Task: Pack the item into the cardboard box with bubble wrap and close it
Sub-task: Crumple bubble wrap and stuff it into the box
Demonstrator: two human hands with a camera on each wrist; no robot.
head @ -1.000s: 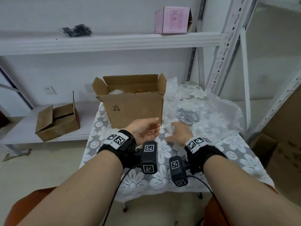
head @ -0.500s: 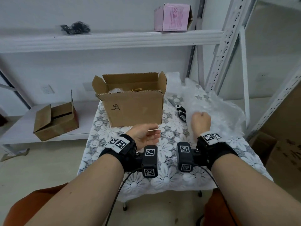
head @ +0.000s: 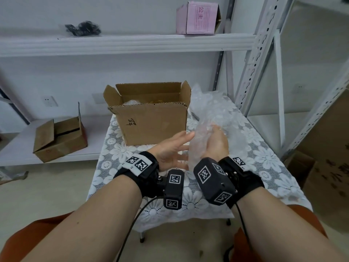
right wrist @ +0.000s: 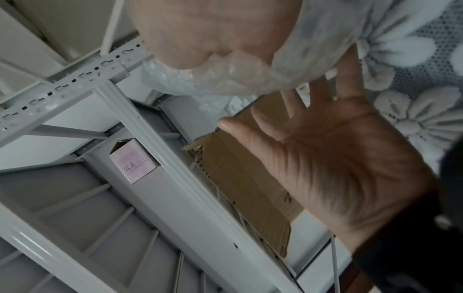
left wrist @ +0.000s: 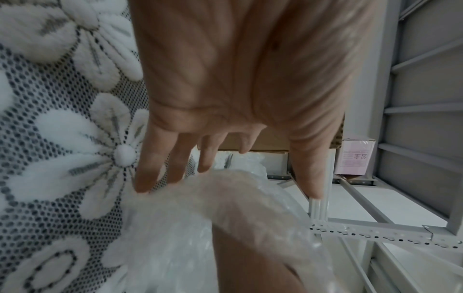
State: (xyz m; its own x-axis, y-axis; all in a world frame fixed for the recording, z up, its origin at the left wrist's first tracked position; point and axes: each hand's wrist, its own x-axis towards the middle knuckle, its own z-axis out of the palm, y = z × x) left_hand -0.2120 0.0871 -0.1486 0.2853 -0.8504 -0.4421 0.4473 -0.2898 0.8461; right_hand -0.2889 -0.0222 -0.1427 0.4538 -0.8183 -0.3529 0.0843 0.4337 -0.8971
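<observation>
An open cardboard box (head: 151, 121) stands at the back of the lace-covered table (head: 268, 159), flaps up, with some wrap and a gold thing showing inside. My right hand (head: 216, 142) grips a bunch of clear bubble wrap (head: 209, 118) raised above the table, just right of the box; its fingers are hidden in the wrap. My left hand (head: 179, 148) is open with fingers spread and its palm facing the wrap, fingertips close to it. In the wrist views the left hand (right wrist: 325, 138) is spread beside the wrap (left wrist: 200, 218).
A smaller cardboard box (head: 58, 138) sits on the low shelf to the left. A pink box (head: 198, 17) and a black bundle (head: 83, 30) lie on the upper shelf. Metal rack uprights (head: 251, 72) rise right of the table, with brown cartons (head: 330, 171) on the floor.
My right hand has gathered the bubble wrap and lifted it leftward toward my left hand, which has opened and risen to meet it. The dark item seen on the table is now hidden.
</observation>
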